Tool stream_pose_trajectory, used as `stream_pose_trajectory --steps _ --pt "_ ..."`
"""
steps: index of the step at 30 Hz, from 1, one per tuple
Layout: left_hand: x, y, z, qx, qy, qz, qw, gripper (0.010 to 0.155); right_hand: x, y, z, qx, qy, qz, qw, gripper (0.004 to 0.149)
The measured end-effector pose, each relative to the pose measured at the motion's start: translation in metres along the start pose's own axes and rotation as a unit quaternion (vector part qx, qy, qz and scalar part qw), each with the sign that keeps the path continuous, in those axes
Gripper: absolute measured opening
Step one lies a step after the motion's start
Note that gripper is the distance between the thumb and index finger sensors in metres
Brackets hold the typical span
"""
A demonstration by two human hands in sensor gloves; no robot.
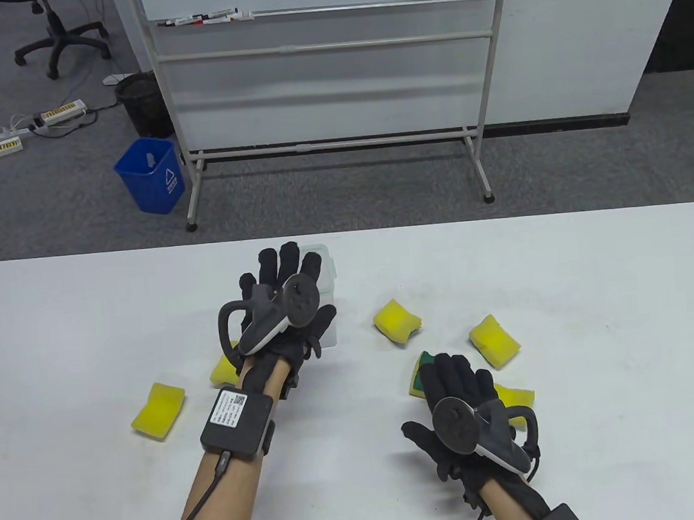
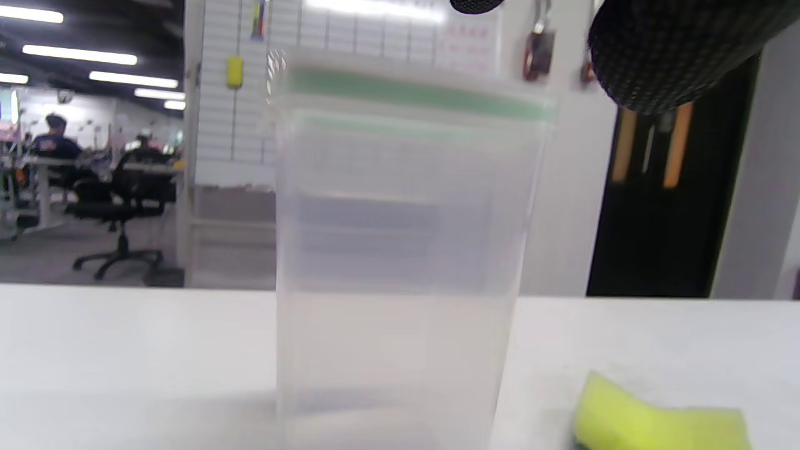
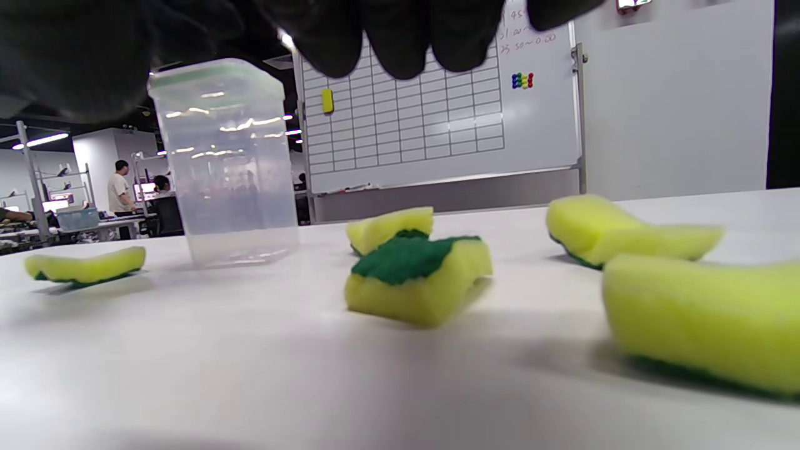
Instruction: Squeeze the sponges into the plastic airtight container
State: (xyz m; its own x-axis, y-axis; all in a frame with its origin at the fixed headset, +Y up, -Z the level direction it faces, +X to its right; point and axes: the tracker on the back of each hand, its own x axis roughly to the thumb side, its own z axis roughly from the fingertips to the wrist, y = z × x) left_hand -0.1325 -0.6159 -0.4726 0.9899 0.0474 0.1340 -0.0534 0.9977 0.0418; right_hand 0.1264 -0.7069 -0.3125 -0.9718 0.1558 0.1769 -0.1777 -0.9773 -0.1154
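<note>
A tall clear plastic container (image 1: 326, 266) with a green-sealed lid on it stands upright at the table's middle left. It also shows in the left wrist view (image 2: 400, 250) and the right wrist view (image 3: 225, 162). My left hand (image 1: 302, 287) hovers over its near side with fingers spread, holding nothing. My right hand (image 1: 437, 398) is open just above a yellow sponge with its green side up (image 1: 419, 378), which lies free on the table in the right wrist view (image 3: 415, 281). My fingertips (image 3: 400, 37) hang above it without touching.
Other yellow sponges lie loose: one at the left (image 1: 158, 410), one half hidden under my left wrist (image 1: 221, 372), one in the middle (image 1: 397, 322), one to the right (image 1: 495, 340), one beside my right hand (image 1: 518, 395). A whiteboard stand (image 1: 338, 143) is beyond the table.
</note>
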Motion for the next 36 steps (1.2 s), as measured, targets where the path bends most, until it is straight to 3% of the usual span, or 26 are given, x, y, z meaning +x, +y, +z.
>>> stream_pose_trajectory --steps 4,5,6,8,10,14,26,31,36 --pt "0.000 -0.022 -0.021 -0.097 0.014 -0.008 0.995 0.089 -0.006 -0.004 0.000 -0.005 0.007 -0.005 1.000 0.093" --pt "-0.001 -0.021 -0.019 -0.083 0.017 -0.006 0.996 0.089 -0.007 -0.004 0.000 -0.006 0.009 -0.007 1.000 0.093" --pt "0.000 -0.022 -0.017 -0.036 0.006 -0.002 0.999 0.088 -0.008 -0.005 0.000 -0.006 0.011 -0.008 1.000 0.093" --pt "0.002 -0.020 -0.014 -0.072 0.000 -0.025 0.997 0.088 -0.008 -0.005 0.001 -0.007 0.009 -0.008 1.000 0.093" --pt "0.006 -0.016 -0.007 -0.073 -0.009 -0.047 0.996 0.088 -0.005 -0.006 0.001 -0.007 0.005 -0.006 1.000 0.093" --pt "0.014 -0.011 0.018 -0.085 -0.038 -0.083 0.992 0.089 -0.001 -0.004 0.002 0.001 -0.001 -0.007 1.000 0.093" --pt "0.042 -0.011 0.133 -0.002 -0.165 -0.075 0.983 0.084 -0.003 -0.010 0.003 -0.017 0.007 -0.034 0.999 0.089" --pt "0.056 -0.014 0.160 -0.003 -0.186 -0.090 0.978 0.086 0.000 -0.015 0.004 -0.028 -0.010 -0.054 0.998 0.084" --pt "0.061 -0.015 0.165 -0.006 -0.182 -0.103 0.978 0.087 0.002 -0.020 0.005 -0.048 -0.014 -0.055 0.997 0.080"
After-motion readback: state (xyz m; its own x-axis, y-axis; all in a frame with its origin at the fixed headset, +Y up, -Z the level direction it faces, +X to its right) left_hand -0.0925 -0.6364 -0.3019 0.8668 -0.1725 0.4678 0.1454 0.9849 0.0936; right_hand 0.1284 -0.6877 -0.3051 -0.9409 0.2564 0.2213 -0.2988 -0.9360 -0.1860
